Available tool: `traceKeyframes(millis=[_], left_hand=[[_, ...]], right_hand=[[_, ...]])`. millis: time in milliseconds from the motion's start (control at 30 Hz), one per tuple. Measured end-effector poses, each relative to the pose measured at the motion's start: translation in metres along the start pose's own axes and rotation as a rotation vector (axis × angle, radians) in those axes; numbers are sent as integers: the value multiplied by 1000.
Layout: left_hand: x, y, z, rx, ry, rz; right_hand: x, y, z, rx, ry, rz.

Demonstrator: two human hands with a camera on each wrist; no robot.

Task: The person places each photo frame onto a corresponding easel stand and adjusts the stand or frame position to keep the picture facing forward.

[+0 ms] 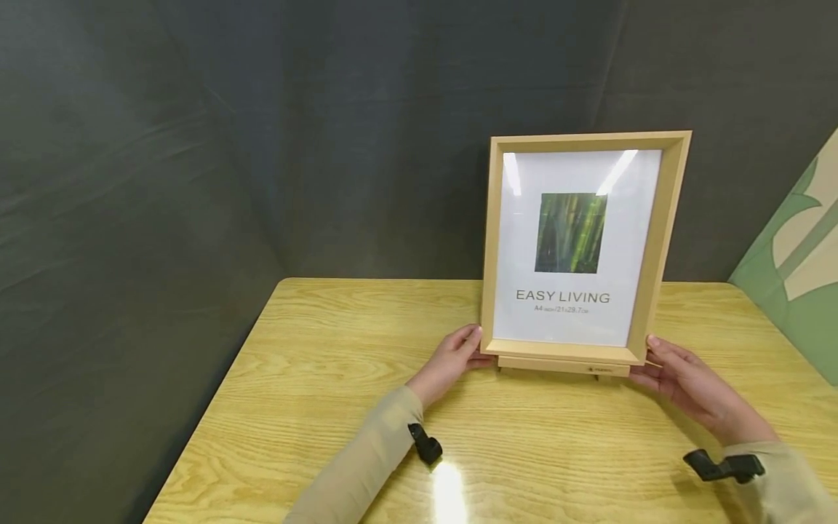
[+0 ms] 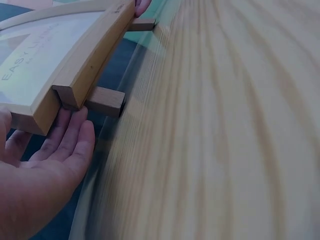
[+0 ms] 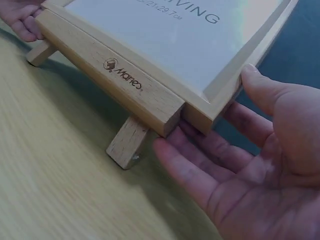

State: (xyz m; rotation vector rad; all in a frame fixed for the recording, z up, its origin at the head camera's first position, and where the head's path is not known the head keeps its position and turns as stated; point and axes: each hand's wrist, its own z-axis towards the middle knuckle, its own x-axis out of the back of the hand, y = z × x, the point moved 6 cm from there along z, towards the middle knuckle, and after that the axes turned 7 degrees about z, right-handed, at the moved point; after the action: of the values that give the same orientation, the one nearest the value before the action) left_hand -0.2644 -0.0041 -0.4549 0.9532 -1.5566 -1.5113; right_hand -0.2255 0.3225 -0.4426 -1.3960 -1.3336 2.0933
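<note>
A light wooden picture frame (image 1: 492,240) leans upright on a small wooden easel (image 1: 556,366) on the table. Behind its pane is a white sheet with a green bamboo picture (image 1: 571,233) and the words EASY LIVING. My left hand (image 1: 452,364) holds the frame's lower left corner, thumb in front and fingers under the easel's ledge (image 2: 95,55). At the lower right corner, my right hand (image 3: 295,140) has its thumb against the frame's side and its fingers curled behind and below. Short easel legs (image 3: 127,142) stick out beneath the ledge.
The wood-grain table (image 1: 314,364) stretches left and in front of the easel. A dark curtain (image 1: 380,145) hangs behind it, and a green and cream leaf-patterned cloth (image 1: 805,240) is at the right. Black camera mounts (image 1: 427,445) sit on both wrists.
</note>
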Motion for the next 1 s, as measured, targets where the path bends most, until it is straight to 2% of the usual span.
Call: traceKeyframes(millis=[100, 233, 467, 667, 833, 1000], left_hand=[[11, 0, -4, -3, -4, 11], [29, -1, -13, 2, -3, 30], [66, 1, -35, 14, 8, 64], [92, 1, -53, 13, 22, 75], [107, 0, -63, 27, 47, 96], [113, 1, -69, 24, 54, 88]], right_hand=[[-7, 5, 5, 13, -1, -12], [-18, 14, 17, 17, 46, -75], [-43, 36, 42, 11, 118, -97], [-59, 51, 59, -7, 166, -159], [-67, 60, 68, -21, 179, -198], [-75, 63, 70, -33, 180, -204]])
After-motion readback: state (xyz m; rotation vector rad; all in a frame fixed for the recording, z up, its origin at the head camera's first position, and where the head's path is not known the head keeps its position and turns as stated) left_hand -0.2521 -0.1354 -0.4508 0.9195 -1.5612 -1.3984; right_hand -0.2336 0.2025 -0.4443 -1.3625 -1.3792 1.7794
